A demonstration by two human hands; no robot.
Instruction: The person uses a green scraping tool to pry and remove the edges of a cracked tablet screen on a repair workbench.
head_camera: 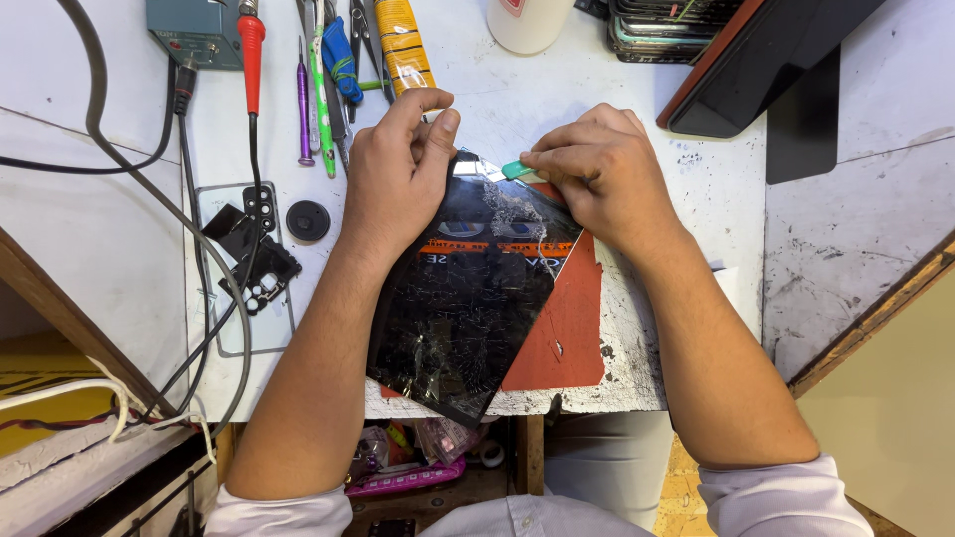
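Observation:
A large black tablet screen (468,298) with badly cracked glass lies tilted on a red mat (567,328) on the white workbench (637,109). My left hand (398,169) grips the screen's upper left corner, fingers curled over its edge. My right hand (587,169) pinches a small green plastic pick (517,170) and presses its tip against the screen's top edge, where the glass is shattered white.
Screwdrivers, tweezers and a red probe (251,60) lie at the back left. A clear phone case with black parts (249,264) and a round black disc (307,220) sit left of the screen. A white bottle (527,22), stacked phones (667,30) and a dark panel (766,60) stand behind.

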